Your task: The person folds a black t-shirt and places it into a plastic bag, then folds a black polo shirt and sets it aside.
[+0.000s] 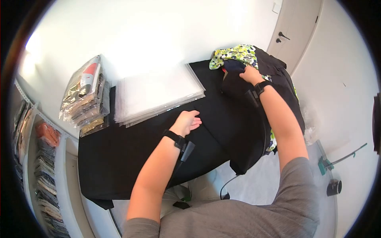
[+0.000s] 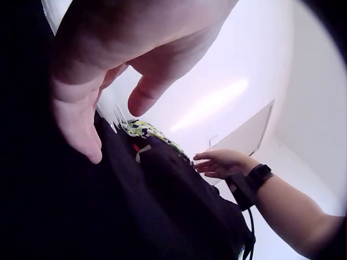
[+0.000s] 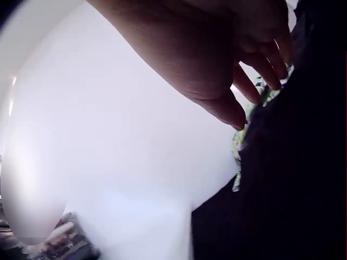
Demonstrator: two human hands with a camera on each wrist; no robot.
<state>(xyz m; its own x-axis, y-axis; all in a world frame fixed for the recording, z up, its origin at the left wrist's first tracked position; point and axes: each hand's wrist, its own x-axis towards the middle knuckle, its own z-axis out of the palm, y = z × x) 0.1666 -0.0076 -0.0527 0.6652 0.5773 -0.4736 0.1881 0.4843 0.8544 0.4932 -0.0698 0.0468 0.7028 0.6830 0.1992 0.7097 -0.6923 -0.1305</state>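
My left hand [image 1: 186, 122] hovers over the black-covered table [image 1: 119, 166], fingers loosely extended with nothing in them. Its thumb [image 2: 142, 100] stands apart from the fingers in the left wrist view. At the back right, my right hand [image 1: 251, 74] is at a heap of dark clothing, its fingers [image 3: 246, 86] relaxed and spread close over the cloth. A black garment [image 1: 246, 119] spreads from that hand towards the table's front edge. Yellow-green patterned cloth [image 1: 234, 54] lies just beyond the right hand, and more dark cloth [image 1: 274, 59] is heaped beside it.
A stack of clear plastic bags [image 1: 158, 93] lies along the wall side. Left of it stands a pile of bagged clothes [image 1: 85, 93]. A shelf [image 1: 61, 174] with more packed clothes is at the left. A dustpan [image 1: 325, 164] stands by the right wall, near a door [image 1: 295, 27].
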